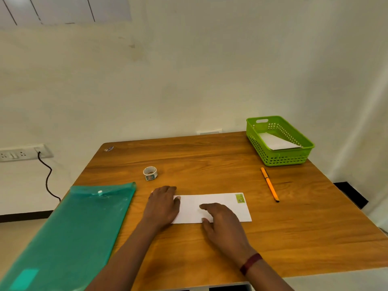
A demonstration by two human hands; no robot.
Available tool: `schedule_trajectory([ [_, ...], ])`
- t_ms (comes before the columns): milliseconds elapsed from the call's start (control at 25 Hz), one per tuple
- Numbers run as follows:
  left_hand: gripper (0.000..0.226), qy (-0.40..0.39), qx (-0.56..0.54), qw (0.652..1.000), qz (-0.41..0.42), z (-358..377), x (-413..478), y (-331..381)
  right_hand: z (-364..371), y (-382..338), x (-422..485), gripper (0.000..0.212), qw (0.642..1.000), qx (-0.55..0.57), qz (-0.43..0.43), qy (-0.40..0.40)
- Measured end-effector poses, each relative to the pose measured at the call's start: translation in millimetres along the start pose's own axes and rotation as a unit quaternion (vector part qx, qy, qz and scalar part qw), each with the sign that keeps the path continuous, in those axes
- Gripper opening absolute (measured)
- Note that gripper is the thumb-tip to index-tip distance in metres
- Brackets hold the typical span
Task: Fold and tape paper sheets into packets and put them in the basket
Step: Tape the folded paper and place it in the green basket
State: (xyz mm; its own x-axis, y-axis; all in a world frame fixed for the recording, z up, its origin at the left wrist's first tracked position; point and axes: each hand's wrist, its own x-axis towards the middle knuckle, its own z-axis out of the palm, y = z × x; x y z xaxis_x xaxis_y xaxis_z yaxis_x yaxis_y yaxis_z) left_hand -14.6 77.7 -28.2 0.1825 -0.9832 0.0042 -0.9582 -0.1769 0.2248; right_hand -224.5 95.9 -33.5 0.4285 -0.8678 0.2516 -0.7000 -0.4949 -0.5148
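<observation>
A folded white paper sheet (222, 203) lies flat near the table's front middle, with a small green label at its far right corner. My left hand (162, 203) rests palm down on the sheet's left end. My right hand (222, 220) presses fingers-down on the sheet's middle and near edge. Neither hand grips anything. A small roll of tape (150, 173) stands behind the left hand. The green plastic basket (283, 159) sits at the far right corner and holds folded white paper packets (277, 141).
A translucent teal folder (84, 227) lies along the table's left edge, overhanging the front. An orange pen (269, 184) lies between the sheet and the basket. A small clip (109, 148) sits at the far left corner. A wall socket strip with a black cable (47, 179) is left of the table.
</observation>
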Motion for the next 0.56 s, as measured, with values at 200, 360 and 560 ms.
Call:
schedule_trajectory([
  [200, 0.042, -0.017, 0.104, 0.994, -0.023, -12, -11, 6, 12, -3, 8, 0.045, 0.994, -0.095, -0.022, -0.046],
  [360, 0.045, -0.069, 0.038, 0.993, -0.089, -21, -10, 11, 12, 4, 6, 0.041, 0.993, -0.116, -0.031, -0.013],
  [560, 0.047, -0.202, -0.280, 0.920, -0.184, -30, -12, 30, 1, 12, 7, 0.042, 0.998, -0.019, -0.011, -0.053],
])
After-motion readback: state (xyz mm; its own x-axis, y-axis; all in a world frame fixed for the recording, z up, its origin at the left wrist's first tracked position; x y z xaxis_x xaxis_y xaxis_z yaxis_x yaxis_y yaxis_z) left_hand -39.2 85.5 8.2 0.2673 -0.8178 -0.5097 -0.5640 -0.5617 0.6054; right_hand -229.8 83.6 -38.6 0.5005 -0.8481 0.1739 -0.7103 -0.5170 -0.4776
